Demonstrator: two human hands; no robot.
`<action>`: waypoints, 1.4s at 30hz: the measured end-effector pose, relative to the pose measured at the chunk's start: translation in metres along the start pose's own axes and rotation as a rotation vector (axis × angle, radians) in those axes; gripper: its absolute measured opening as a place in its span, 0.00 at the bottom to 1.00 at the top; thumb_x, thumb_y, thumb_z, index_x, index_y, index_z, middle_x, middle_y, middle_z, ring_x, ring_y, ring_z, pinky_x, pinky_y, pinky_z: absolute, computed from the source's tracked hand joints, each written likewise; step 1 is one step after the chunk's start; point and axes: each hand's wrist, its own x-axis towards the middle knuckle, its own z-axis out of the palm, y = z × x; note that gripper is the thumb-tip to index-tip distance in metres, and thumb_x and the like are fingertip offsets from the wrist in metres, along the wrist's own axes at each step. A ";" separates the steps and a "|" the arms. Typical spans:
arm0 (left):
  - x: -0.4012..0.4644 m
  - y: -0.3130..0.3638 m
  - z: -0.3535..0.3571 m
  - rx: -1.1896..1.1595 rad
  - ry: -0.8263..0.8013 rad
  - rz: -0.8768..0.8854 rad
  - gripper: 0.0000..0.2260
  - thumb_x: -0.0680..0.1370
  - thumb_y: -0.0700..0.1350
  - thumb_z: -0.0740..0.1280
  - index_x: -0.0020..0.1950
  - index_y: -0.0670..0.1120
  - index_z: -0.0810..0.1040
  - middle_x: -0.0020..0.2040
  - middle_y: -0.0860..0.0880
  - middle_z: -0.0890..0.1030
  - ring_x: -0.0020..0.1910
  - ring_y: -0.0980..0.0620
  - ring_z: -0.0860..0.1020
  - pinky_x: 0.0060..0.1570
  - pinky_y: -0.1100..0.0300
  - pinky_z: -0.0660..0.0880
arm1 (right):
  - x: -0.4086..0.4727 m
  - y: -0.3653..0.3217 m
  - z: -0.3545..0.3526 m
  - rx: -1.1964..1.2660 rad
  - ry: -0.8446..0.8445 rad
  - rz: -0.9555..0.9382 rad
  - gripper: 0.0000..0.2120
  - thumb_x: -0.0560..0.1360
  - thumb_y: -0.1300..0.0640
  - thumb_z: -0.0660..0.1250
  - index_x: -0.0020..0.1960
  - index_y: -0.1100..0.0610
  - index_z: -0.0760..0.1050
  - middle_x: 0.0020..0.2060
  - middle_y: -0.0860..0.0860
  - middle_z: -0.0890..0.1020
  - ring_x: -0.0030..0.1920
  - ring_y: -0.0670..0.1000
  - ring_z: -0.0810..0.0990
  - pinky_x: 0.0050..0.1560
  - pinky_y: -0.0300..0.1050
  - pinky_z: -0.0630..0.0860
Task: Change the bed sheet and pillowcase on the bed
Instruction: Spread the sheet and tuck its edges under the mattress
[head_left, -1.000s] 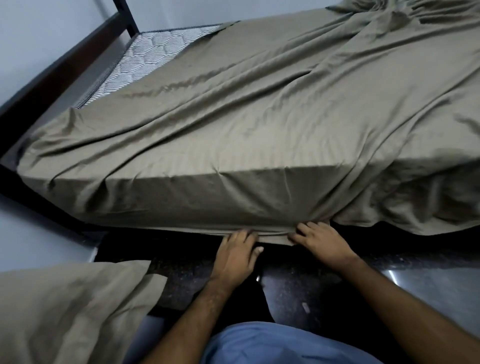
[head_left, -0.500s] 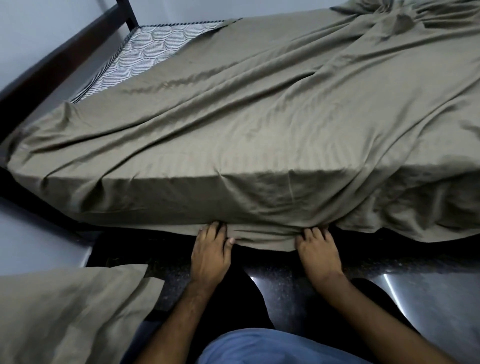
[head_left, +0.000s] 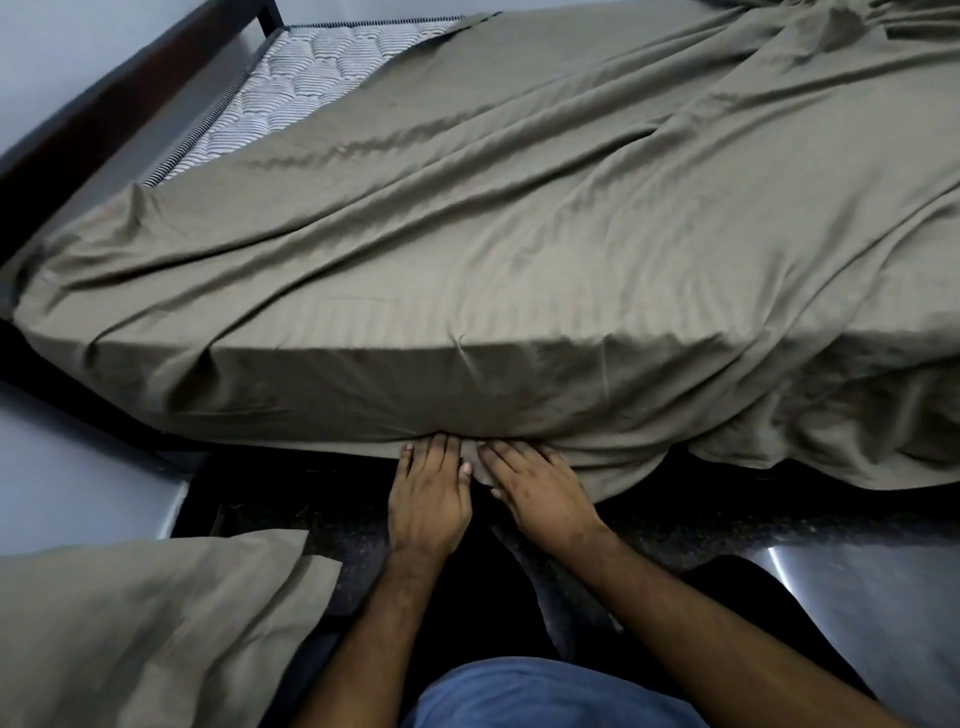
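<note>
Both hands lay flat at the lower edge of the mattress side: the left hand (head_left: 428, 499) had its fingers straight and together, its fingertips pressed against the hem of the olive bed sheet (head_left: 519, 249) where the cloth met the underside of the mattress, and the right hand (head_left: 535, 488) sat just beside it, its fingers likewise extended and angled toward the left, resting on the same fold of hem. Neither hand gripped anything; whether the fingertips reached under the mattress could not be told. That sheet covered most of the bed, smooth down the near side to the left of the hands and bunched in loose folds hanging toward the floor to the right of them. At the far left corner it had not reached the edge, and a quilted, striped patch of bare mattress (head_left: 311, 83) showed beside the dark wooden bed frame (head_left: 130, 88). A pillow in a matching olive pillowcase (head_left: 145, 629) lay at the lower left, well apart from the hands, on the dark speckled floor (head_left: 675, 525). Blue clothing (head_left: 545, 696) showed at the bottom edge between the forearms.
</note>
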 end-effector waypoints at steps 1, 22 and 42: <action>0.006 0.007 -0.002 -0.032 0.003 -0.050 0.18 0.81 0.49 0.56 0.62 0.42 0.80 0.59 0.44 0.81 0.61 0.44 0.77 0.69 0.47 0.70 | -0.002 -0.004 0.001 -0.005 0.001 0.021 0.27 0.76 0.46 0.64 0.74 0.51 0.70 0.68 0.46 0.76 0.64 0.50 0.76 0.63 0.49 0.74; 0.038 -0.064 -0.027 -0.239 -0.156 0.023 0.26 0.82 0.58 0.50 0.49 0.45 0.84 0.46 0.42 0.86 0.47 0.40 0.83 0.42 0.52 0.77 | 0.036 -0.023 0.011 0.121 0.027 0.039 0.23 0.81 0.43 0.56 0.71 0.51 0.73 0.62 0.49 0.81 0.58 0.53 0.81 0.54 0.49 0.78; 0.050 -0.063 -0.005 0.116 -0.366 0.039 0.13 0.65 0.44 0.58 0.24 0.42 0.76 0.20 0.44 0.73 0.17 0.45 0.73 0.29 0.58 0.73 | 0.017 0.016 -0.023 0.026 -0.234 0.107 0.23 0.82 0.41 0.54 0.71 0.49 0.74 0.59 0.50 0.83 0.56 0.55 0.83 0.54 0.50 0.78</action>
